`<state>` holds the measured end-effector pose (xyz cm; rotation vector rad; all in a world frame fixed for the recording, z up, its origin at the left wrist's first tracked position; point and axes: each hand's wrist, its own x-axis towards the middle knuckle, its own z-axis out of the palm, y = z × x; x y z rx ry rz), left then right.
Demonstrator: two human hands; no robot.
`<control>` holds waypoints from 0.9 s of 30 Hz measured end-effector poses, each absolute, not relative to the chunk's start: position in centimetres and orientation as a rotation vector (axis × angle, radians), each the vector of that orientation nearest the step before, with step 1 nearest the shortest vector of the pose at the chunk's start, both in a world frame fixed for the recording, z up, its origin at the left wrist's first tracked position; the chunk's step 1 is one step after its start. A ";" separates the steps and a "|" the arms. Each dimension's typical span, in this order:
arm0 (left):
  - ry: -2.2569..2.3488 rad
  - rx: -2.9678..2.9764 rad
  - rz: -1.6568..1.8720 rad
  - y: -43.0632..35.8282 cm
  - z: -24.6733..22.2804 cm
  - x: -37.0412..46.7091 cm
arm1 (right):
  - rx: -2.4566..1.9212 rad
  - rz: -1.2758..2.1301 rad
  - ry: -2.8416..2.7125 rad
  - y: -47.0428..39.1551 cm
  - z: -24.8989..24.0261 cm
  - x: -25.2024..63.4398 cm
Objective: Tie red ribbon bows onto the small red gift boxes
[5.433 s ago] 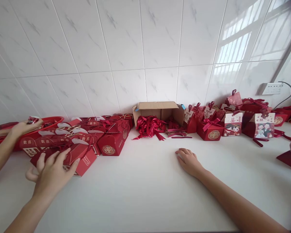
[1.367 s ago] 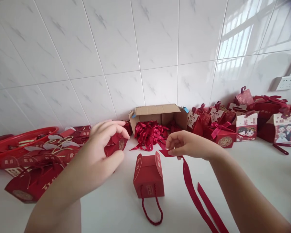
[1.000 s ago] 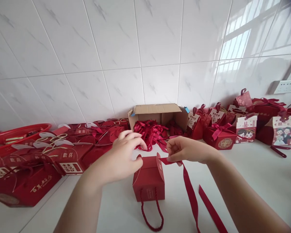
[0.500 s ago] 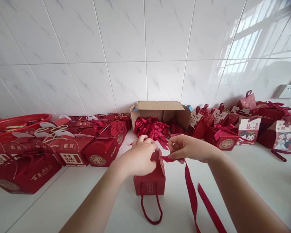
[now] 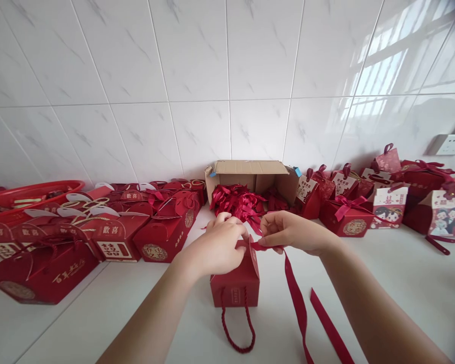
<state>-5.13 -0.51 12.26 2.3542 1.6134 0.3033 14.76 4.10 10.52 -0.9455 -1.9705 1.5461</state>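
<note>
A small red gift box (image 5: 235,292) stands on the white table in front of me. Its dark red rope handle (image 5: 239,350) droops from the near side onto the tabletop. From above, my left hand (image 5: 224,245) grips the top of the box, with its fingertips partly hidden behind the lid. To the right of the box, my right hand (image 5: 288,233) pinches a red ribbon (image 5: 296,301) close to the lid's edge. One length of that ribbon hangs toward me, and another red ribbon length (image 5: 329,323) lies beside it. Whether they are one piece cannot be told.
A cardboard box (image 5: 250,167) on its side holds a heap of red ribbons (image 5: 238,202) by the wall. Rows of red boxes (image 5: 161,237) and a red basin (image 5: 66,186) stand left. Decorated boxes (image 5: 389,205), some with bows, stand right.
My right hand has shifted slightly left, closer to the box, drawing the pinched ribbon along with it. My left hand keeps its grip on the box.
</note>
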 end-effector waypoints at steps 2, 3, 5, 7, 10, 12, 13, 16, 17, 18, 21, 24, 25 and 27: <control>1.617 2.348 0.323 -0.4 12.1 -5.2 | -0.959 1.529 -1.974 4.2 10.2 14.5; 1.620 2.343 0.339 -0.3 12.0 -5.2 | -0.963 1.516 -1.977 4.3 10.1 14.3; 1.624 2.334 0.382 -0.1 11.8 -5.3 | -0.970 1.495 -1.980 4.3 9.8 14.1; 1.617 2.344 0.432 0.0 11.9 -5.2 | -0.991 1.481 -1.988 4.3 9.7 13.9; 1.605 2.399 0.550 -0.1 12.5 -5.0 | -1.090 1.296 -1.981 4.0 9.7 13.6; 1.611 2.429 0.680 -0.4 13.2 -4.7 | -1.100 1.134 -1.959 3.8 9.9 13.3; 1.620 2.432 0.750 -0.6 13.5 -4.6 | -1.067 1.109 -1.962 3.7 10.0 13.2; 1.650 2.417 0.891 -1.5 14.5 -4.6 | -0.879 1.218 -1.997 3.3 10.4 12.7; 1.666 2.410 0.905 -1.9 14.7 -4.8 | -0.831 1.243 -1.986 3.2 10.6 12.6; 1.686 2.401 0.899 -2.3 14.9 -5.0 | -0.798 1.245 -1.957 3.1 10.7 12.6; 1.789 2.338 0.752 -3.2 15.0 -6.1 | -0.776 1.194 -1.820 2.5 11.6 13.2; 1.886 2.210 0.393 -3.4 14.6 -7.1 | -0.769 1.097 -1.661 1.5 12.9 14.3; 1.900 2.168 0.254 -3.3 14.4 -7.3 | -0.754 1.047 -1.611 1.0 13.4 14.7; 1.909 2.114 0.040 -2.9 14.0 -7.5 | -0.695 0.929 -1.515 -0.2 14.2 15.6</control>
